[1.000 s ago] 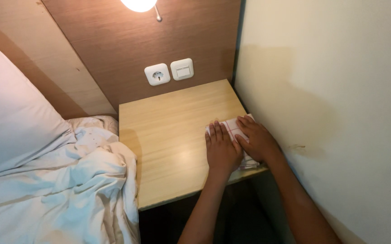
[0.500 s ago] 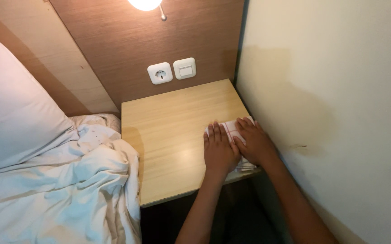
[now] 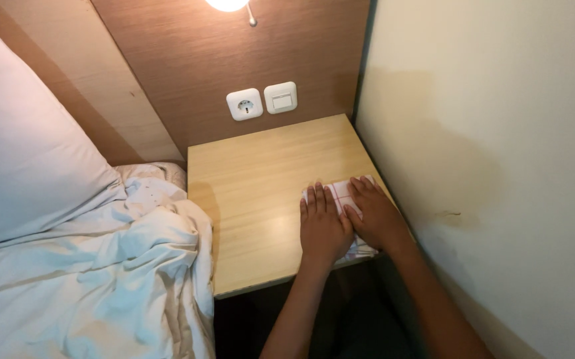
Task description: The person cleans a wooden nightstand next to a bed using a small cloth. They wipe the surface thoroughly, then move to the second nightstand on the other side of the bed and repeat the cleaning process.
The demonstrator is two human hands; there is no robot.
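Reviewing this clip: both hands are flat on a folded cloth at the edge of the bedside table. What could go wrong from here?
The folded cloth lies at the bedside table corner nearest the wall, and its near end seems to reach the front edge. A push from the left hand or right hand could slide it off into the dark gap below. Flat palms give no grip, so the fold may shift or open.

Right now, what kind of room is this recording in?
Most likely a bedroom: a bed with a white pillow and rumpled sheet, a wooden bedside table, and a lit wall lamp.
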